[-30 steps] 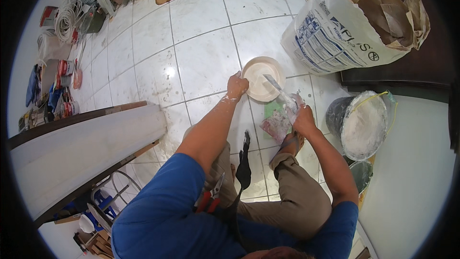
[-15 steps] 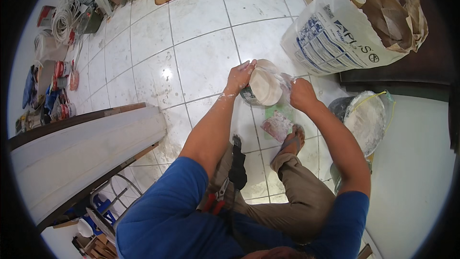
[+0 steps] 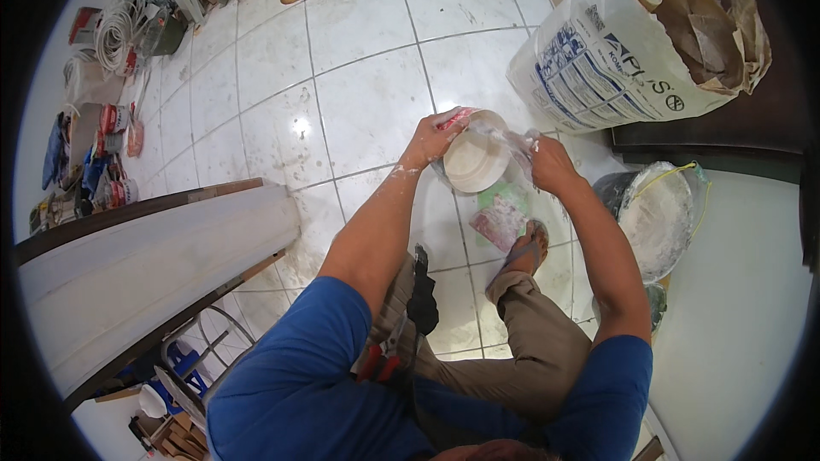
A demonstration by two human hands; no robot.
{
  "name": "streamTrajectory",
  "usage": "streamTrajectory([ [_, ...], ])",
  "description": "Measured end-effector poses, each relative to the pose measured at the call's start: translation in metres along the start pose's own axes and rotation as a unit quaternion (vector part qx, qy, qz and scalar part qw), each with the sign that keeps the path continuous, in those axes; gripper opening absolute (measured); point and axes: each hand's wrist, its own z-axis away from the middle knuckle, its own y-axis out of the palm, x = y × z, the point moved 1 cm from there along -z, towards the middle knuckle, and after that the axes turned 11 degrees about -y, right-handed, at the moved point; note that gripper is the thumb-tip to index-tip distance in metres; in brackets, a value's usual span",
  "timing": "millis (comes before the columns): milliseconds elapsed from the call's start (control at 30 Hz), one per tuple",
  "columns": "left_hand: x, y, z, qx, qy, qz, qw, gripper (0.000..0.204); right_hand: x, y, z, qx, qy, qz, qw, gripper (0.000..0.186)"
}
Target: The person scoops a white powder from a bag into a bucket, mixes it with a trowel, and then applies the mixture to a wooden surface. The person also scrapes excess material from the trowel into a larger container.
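My left hand (image 3: pixel 431 140) is closed on the rim of a small round tub (image 3: pixel 475 162), held tilted above the tiled floor. Its inside is off-white, and a red-pink patch shows beside my fingers. At the tub's right side, my right hand (image 3: pixel 551 164) is closed round a pale, white-smeared thing (image 3: pixel 511 142) that reaches over the rim; its kind is hard to make out. White smears mark both hands. Under the tub, a powder-dusted pinkish packet (image 3: pixel 499 226) lies on a green piece near my sandalled foot (image 3: pixel 531 243).
A large open paper sack (image 3: pixel 598 60) stands at the far right. Nearer is a black bucket (image 3: pixel 653 222) of whitish powder with a yellow handle, beside a smaller dark container (image 3: pixel 656 306). A white panel (image 3: pixel 162 260) juts in from the left. Coiled cable (image 3: pixel 118 34) lies far left.
The tub has turned and tilted in my left hand, so a red-pink patch now shows near my fingers. My right hand has shifted slightly right.
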Motion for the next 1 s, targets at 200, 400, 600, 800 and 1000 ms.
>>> streamTrajectory([
  [200, 0.004, 0.008, -0.004, 0.028, -0.006, -0.001, 1.0, 0.043, -0.009, 0.01, 0.0, 0.015, 0.058, -0.02, 0.998, 0.035],
  [400, 0.006, 0.009, -0.01, 0.037, -0.012, -0.009, 0.999, 0.043, 0.0, -0.009, -0.007, 0.015, 0.006, 0.05, 0.999, 0.015],
  [600, 0.006, 0.011, -0.01, 0.027, 0.022, 0.008, 0.999, 0.042, -0.028, 0.011, 0.015, 0.05, 0.0, 0.079, 0.996, 0.02],
  [800, 0.007, 0.017, -0.013, -0.005, 0.056, -0.05, 0.997, 0.043, -0.034, 0.027, 0.018, 0.052, 0.022, 0.084, 0.995, 0.03],
  [1000, -0.004, 0.017, -0.009, -0.028, 0.128, -0.074, 0.989, 0.042, -0.021, 0.018, 0.027, 0.008, 0.052, 0.024, 0.998, 0.027],
])
